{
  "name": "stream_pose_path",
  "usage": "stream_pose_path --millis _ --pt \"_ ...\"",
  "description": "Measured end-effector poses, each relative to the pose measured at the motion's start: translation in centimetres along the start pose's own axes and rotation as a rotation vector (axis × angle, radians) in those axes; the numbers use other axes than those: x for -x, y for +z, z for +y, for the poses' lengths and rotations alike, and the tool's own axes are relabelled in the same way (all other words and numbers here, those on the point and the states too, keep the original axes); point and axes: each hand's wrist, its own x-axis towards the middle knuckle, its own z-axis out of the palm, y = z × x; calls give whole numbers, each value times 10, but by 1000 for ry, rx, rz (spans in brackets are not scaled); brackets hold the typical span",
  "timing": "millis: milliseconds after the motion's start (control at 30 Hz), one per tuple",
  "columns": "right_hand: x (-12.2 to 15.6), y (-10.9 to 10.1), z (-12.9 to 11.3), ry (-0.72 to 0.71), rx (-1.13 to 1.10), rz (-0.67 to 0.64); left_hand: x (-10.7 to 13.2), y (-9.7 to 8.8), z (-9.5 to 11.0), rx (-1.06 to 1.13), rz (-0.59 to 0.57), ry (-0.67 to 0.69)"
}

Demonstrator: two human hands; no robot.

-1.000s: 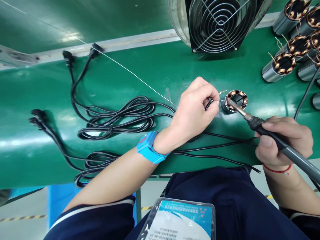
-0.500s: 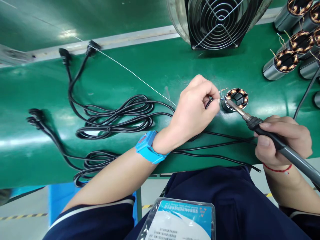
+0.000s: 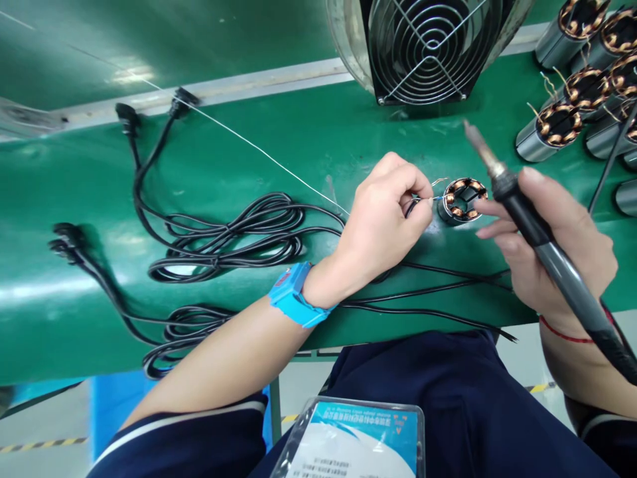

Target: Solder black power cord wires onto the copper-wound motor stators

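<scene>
My left hand [image 3: 385, 216], with a blue wrist strap [image 3: 292, 294], pinches a thin wire end against the left side of a small motor stator [image 3: 462, 198] with copper windings, which stands on the green bench [image 3: 249, 153]. My right hand [image 3: 545, 245] grips a soldering iron [image 3: 527, 219]. Its tip is lifted and points up and away, above the stator. The lower fingers of that hand stretch toward the stator's right side. A thin solder wire [image 3: 249, 143] runs from the far left to my left hand.
Coiled black power cords [image 3: 229, 232] with plugs lie on the bench to the left, and more cord runs along the front edge. A fan with a wire guard [image 3: 428, 46] stands at the back. Several finished stators [image 3: 562, 123] lie at the right rear.
My right hand has raised the soldering iron: its tip has left the stator and now points up. The fingers of that hand have spread toward the stator. My left hand has stayed put.
</scene>
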Motion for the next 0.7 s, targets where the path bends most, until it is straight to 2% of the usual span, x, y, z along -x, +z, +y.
stream_pose_path --millis 133,233,367,600,667,700 --pt "-26 -11 -4 -111 67 -174 1 0 -1 -18 10 11" --pt "-37 -11 -3 -88 89 -243 1 0 -1 -2 15 29" --pt "-34 2 2 -4 8 -184 1 1 -1 7 16 33" --pt "-25 14 5 37 -20 -135 2 3 -2 52 31 28" --pt "-25 17 8 35 -23 -105 3 2 -4 145 20 -49" --pt "-26 18 11 25 -15 -93 2 1 -5 233 -2 -129"
